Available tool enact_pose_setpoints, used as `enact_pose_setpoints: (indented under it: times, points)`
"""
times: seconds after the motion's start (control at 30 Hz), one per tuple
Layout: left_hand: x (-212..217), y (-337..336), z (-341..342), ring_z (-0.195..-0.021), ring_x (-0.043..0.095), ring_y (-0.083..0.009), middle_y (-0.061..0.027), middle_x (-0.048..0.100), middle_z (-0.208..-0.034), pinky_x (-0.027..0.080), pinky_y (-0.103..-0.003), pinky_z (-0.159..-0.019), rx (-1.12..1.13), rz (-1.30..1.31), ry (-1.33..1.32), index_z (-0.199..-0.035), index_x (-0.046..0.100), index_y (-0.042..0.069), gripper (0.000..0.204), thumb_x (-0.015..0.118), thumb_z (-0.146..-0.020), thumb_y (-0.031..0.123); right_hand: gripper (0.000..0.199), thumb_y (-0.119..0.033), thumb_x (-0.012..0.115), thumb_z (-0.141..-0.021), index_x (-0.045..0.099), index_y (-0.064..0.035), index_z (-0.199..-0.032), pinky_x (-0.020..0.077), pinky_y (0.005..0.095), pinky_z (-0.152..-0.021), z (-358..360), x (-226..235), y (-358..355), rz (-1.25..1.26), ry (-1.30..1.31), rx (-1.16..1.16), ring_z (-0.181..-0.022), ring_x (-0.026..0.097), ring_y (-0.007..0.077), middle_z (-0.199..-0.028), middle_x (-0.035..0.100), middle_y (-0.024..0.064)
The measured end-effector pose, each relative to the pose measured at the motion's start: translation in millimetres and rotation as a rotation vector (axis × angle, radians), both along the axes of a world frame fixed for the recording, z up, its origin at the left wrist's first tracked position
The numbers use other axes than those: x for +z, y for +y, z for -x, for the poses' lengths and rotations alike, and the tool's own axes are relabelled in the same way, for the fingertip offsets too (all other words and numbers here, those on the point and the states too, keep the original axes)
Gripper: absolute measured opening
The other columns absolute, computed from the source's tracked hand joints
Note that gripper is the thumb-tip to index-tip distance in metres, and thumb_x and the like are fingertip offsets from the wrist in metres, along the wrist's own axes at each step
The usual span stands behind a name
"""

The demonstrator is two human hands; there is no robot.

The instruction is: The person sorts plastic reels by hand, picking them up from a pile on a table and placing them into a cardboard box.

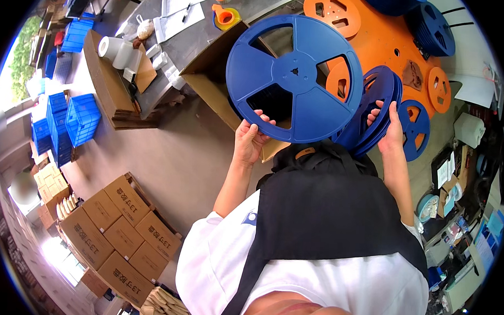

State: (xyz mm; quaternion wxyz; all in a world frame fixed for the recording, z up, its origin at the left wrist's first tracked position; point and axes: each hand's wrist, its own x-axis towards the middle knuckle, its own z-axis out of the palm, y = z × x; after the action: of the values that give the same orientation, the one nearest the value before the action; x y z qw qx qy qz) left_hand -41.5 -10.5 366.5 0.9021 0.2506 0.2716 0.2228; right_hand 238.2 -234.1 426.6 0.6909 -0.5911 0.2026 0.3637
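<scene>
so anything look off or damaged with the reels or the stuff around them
Nothing looks damaged. The left hand holds one blue reel upright and intact; the right hand steadies a stack of blue reels. The orange reels behind lie loosely overlapped, not broken.

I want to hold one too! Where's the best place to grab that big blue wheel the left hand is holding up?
Probably by its outer rim, from below. The big blue reel is flat and thin, so fingers pinch its edge easily, as the left hand does at the bottom. Its cut-out windows between spokes would also give a grip.
</scene>
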Motion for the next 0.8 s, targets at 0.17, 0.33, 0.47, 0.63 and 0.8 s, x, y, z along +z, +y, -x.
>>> enact_pose_setpoints:
  times: [0.17,0.33,0.47,0.63,0.8]
  points:
    - [-2.7,-3.3,10.7,-0.104,0.061,-0.0269,-0.0089,0.059,-0.109,0.056,-0.037,-0.081,0.044,0.003,0.029,-0.123,0.045,0.003,0.040,0.060,-0.089,0.015,0.048,-0.048,0.045,-0.093,0.057,-0.0046,-0.108,0.0506,0.0313,-0.067,-2.7,1.8,2.9,0.039,0.021,0.016,-0.070,0.060,0.0175,-0.078,0.061,0.0048]
    - [-0.5,-7.2,33.3,-0.103,0.061,-0.0267,-0.0097,0.060,-0.108,0.055,-0.037,-0.082,0.088,-0.024,0.095,-0.121,0.047,0.002,0.033,0.055,-0.091,0.014,0.046,-0.047,0.045,-0.094,0.055,-0.0041,-0.107,0.0497,0.0325,-0.067,-4.8,-5.8,0.2,-0.017,0.051,0.018,-0.070,0.059,0.0191,-0.078,0.061,0.0064]
    - [-0.8,-12.3,55.4,-0.103,0.061,-0.0258,-0.0103,0.061,-0.108,0.055,-0.037,-0.082,0.137,-0.037,0.196,-0.121,0.047,0.002,0.031,0.053,-0.092,0.013,0.047,-0.048,0.044,-0.094,0.056,-0.0045,-0.108,0.0478,0.0308,-0.067,-5.3,-12.2,-2.2,-0.042,0.049,0.050,-0.072,0.057,0.0167,-0.079,0.059,0.0043]
    - [-6.6,-0.7,61.8,-0.102,0.061,-0.0220,-0.0095,0.062,-0.108,0.055,-0.032,-0.077,0.123,-0.163,0.480,-0.122,0.047,0.002,0.030,0.047,-0.093,0.008,0.047,-0.048,0.041,-0.095,0.054,-0.0048,-0.109,0.0491,0.0320,-0.068,-9.2,-13.7,-10.9,-0.037,0.062,0.036,-0.071,0.058,0.0185,-0.079,0.060,0.0058]
    - [-59.4,23.7,34.1,-0.095,0.061,-0.0167,-0.0082,0.061,-0.106,0.053,-0.027,-0.067,0.122,-0.285,0.807,-0.123,0.047,0.002,0.031,0.042,-0.092,0.001,0.046,-0.047,0.041,-0.095,0.055,-0.0050,-0.107,0.0491,0.0321,-0.065,-4.8,-10.9,-4.1,-0.007,0.036,0.064,-0.069,0.058,0.0180,-0.076,0.061,0.0047]
